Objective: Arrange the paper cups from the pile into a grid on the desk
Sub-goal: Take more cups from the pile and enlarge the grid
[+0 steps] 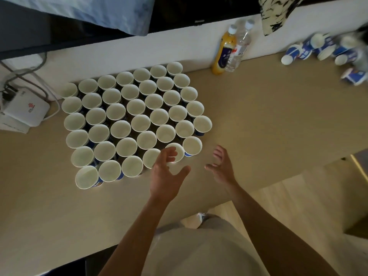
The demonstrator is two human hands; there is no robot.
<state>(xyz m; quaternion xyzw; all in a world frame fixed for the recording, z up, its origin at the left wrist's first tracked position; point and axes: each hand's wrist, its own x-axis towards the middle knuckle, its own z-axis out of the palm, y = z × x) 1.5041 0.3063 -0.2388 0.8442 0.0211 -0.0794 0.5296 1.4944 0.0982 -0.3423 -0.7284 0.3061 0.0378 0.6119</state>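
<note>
Through the head camera, the paper cups (131,124) are seen upright and empty, packed in a grid on the desk (258,120); the pile (322,50) is seen tipped over far right; the left hand (167,176) and right hand (221,166) are held spread, gripping nothing, at the grid's near corner; two bottles (224,52) are stood behind.

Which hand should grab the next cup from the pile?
Probably the right hand. Both hands are empty, but the pile of cups lies at the far right of the desk, nearer that hand. The left hand is over the near edge of the grid, farther away.
</note>
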